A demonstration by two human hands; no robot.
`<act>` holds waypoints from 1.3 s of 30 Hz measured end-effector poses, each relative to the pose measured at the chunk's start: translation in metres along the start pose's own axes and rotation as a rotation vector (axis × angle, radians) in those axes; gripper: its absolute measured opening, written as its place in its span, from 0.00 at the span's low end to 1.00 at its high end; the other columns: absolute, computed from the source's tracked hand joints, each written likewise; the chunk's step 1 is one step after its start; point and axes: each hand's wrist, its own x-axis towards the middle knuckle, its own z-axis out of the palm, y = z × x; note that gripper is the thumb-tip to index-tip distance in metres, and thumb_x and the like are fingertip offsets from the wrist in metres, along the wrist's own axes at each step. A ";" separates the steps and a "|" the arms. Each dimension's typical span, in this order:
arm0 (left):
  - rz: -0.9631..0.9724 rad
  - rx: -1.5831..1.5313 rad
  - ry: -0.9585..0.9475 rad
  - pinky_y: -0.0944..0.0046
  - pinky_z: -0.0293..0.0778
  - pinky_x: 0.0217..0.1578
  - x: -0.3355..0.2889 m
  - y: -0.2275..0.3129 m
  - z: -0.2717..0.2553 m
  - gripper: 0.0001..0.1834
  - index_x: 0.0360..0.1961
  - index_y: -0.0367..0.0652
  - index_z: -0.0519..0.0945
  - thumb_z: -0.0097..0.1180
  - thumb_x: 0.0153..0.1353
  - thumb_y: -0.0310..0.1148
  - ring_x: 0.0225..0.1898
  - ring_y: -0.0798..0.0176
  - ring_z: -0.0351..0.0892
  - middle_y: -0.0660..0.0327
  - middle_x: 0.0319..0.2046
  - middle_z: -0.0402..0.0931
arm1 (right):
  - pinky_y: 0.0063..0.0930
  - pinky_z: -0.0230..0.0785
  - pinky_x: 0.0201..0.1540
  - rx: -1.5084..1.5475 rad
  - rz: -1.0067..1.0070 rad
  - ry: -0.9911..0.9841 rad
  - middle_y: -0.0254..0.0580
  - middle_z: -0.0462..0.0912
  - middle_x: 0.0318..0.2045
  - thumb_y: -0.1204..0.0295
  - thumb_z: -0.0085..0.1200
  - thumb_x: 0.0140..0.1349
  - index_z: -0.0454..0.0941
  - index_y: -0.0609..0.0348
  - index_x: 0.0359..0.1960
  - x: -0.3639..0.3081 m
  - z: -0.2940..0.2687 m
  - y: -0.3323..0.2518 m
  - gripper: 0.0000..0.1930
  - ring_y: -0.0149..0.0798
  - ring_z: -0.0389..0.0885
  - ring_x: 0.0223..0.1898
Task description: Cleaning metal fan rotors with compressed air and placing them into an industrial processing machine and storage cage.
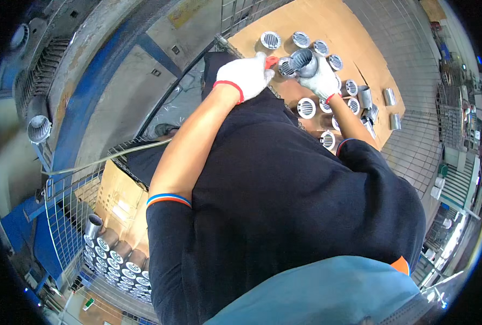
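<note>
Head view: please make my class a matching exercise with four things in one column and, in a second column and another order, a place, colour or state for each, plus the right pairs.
Column one
1. Left hand
2. Right hand
3. Stacked tubes
4. Shirt

Column two
A. In rows at the lower left
B. Holding a metal tube
C. Dark, with orange-and-blue sleeve edges
D. Holding an orange-red object

Right pairs: 1-D, 2-B, 3-A, 4-C

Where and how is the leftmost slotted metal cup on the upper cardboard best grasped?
Probably around its round side wall, just below the slotted end, coming from the left. The leftmost cup seems to stand with that end up, and a neighbouring cup sits to its right, leaving more finger room leftward.
</note>
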 end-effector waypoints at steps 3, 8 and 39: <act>-0.012 0.103 0.042 0.47 0.78 0.56 0.004 0.013 0.002 0.25 0.62 0.44 0.76 0.51 0.74 0.49 0.54 0.42 0.84 0.47 0.58 0.83 | 0.44 0.75 0.62 -0.065 -0.032 0.106 0.60 0.83 0.54 0.63 0.74 0.44 0.72 0.64 0.66 0.001 0.007 0.012 0.44 0.58 0.83 0.57; -0.001 0.090 0.029 0.43 0.80 0.49 0.003 0.027 0.007 0.26 0.57 0.39 0.77 0.50 0.74 0.51 0.48 0.39 0.85 0.44 0.46 0.86 | 0.47 0.74 0.63 -0.115 -0.159 0.251 0.61 0.83 0.54 0.63 0.75 0.41 0.73 0.66 0.64 -0.014 0.013 0.022 0.44 0.61 0.82 0.57; 0.074 0.135 0.091 0.39 0.81 0.41 -0.002 0.029 0.013 0.22 0.49 0.43 0.77 0.53 0.72 0.53 0.40 0.37 0.87 0.45 0.39 0.86 | 0.39 0.78 0.59 0.100 -0.243 0.354 0.52 0.86 0.53 0.62 0.78 0.47 0.79 0.61 0.57 0.003 0.025 0.002 0.35 0.49 0.86 0.55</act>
